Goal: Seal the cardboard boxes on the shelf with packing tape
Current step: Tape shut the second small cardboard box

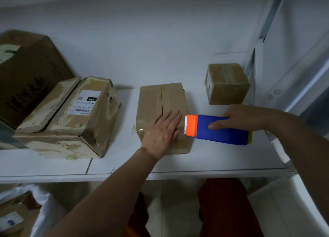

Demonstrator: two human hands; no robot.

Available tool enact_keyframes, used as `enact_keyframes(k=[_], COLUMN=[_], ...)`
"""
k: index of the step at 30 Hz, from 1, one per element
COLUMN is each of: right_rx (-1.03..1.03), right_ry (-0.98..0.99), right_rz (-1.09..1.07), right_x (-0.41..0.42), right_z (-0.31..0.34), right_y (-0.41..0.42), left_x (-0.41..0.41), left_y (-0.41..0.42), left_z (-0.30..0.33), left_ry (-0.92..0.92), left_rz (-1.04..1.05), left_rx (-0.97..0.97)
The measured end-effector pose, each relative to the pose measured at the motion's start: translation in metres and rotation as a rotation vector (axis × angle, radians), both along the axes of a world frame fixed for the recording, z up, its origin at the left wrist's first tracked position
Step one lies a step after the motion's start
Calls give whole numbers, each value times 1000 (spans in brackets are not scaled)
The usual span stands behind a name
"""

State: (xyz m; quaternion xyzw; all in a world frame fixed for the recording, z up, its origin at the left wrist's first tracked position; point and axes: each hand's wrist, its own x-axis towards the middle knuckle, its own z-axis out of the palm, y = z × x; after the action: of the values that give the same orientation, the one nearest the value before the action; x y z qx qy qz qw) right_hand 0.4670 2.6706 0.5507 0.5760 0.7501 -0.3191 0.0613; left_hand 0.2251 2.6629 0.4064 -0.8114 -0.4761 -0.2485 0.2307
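A brown cardboard box point(160, 98) lies in the middle of the white shelf point(195, 162), its top flaps meeting in a lengthwise seam. My left hand point(162, 131) presses flat on the box's near end, fingers straight, over a strip of clear tape that crosses the near edge. My right hand point(238, 117) grips a blue tape dispenser point(222, 130) with an orange toothed head, which touches the box's right side next to my left fingertips.
A worn box with a shipping label point(71, 119) sits at the left, a large dark box point(26, 73) behind it. A small taped box point(226, 83) stands at the back right by the shelf upright. More boxes and white plastic lie below at the left.
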Motion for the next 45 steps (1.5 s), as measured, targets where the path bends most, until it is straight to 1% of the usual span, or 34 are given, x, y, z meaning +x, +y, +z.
enact_keyframes(k=[5,8,11,15,19,23,28,33,36,38,41,43,45], right_rx=[-32,-32,-19,-39,-81,-101,-30,-13,3,16,20,16,-17], right_ry=[21,-11,-70,-99,-84,-137,-175,-168,-153,-150,-144,-146,-147], right_rz=[24,41,44,63,82,68,30,29,43,53,55,51,35], right_x=[-15,-18,-17,-8,1,19,17,13,14,14,14,15,19], right_z=[-2,-5,-8,-10,-7,6,-1,-4,-1,1,2,0,-3], right_y=[-1,1,2,-1,-3,-1,0,-5,-7,-7,-8,-9,-9], left_x=[-28,-32,-29,-28,-28,-31,-29,-29,-21,-10,6,7,4], left_y=[-3,-6,-6,-6,-5,-4,-2,-2,-1,3,7,8,10], left_z=[1,0,-1,0,1,-1,-2,0,11,20,19,13,9], left_ry=[39,7,-22,-30,-41,-56,-58,-66,-101,-121,-55,0,5], left_rz=[-58,-55,-25,-17,-14,-24,1,-3,12,-22,-108,-78,-61], left_rx=[-14,-42,-24,11,-6,-27,-56,-68,-51,-76,-195,-188,-166])
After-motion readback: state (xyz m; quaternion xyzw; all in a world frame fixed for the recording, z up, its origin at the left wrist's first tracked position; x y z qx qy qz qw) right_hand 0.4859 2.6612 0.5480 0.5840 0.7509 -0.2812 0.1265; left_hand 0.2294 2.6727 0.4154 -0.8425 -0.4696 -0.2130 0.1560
